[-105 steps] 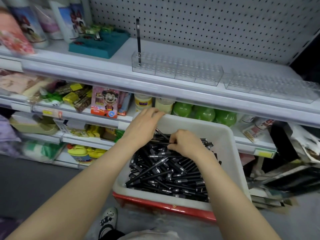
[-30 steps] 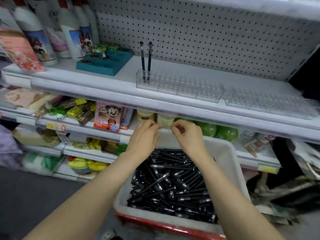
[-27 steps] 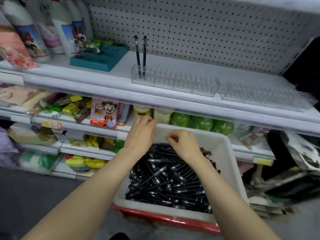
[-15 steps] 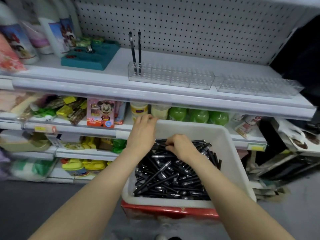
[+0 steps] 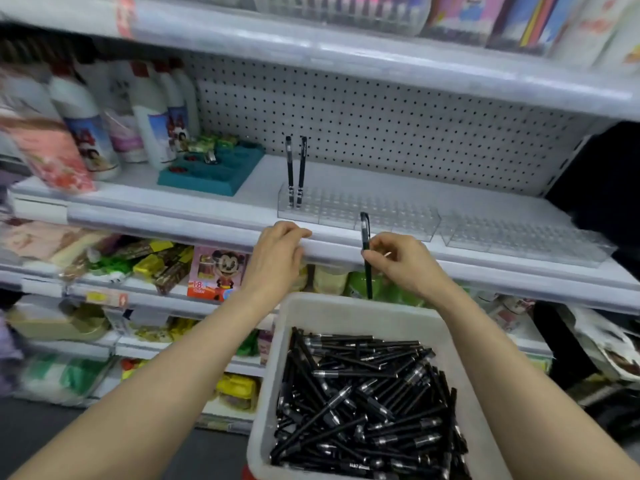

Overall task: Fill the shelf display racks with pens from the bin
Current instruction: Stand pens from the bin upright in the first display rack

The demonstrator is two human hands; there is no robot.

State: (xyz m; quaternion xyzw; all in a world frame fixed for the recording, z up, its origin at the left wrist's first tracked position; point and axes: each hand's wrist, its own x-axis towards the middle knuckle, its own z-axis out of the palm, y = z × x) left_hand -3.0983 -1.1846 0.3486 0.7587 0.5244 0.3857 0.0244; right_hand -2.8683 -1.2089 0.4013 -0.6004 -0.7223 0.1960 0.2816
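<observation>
1. Pen [image 5: 365,252]: it is pinched near its middle by the right grip [image 5: 405,261], thumb and fingertips closed on the barrel. It is held in front of the shelf edge [image 5: 173,220], above the bin [image 5: 346,310].
2. Its long axis stands close to upright. The upper end shows against the front of the clear rack [image 5: 398,221], and the lower end points down toward the bin.
3. The rack lies above and beyond the right grip. Two pens [image 5: 296,171] stand in its far left corner, so the free holes beside them are up and to the left of the held pen.
4. The left grip [image 5: 277,251] rests with bent fingers on the shelf edge, just below the rack's left end. No pen shows in it.
5. Judgement: the pen is already upright, so it needs lifting over the rack's front wall, not turning. The right grip has it; the left is nearer the filled corner.
6. A second clear rack [image 5: 519,233] sits to the right with no pens visible in it, and many loose pens [image 5: 363,393] lie in the bin.
</observation>
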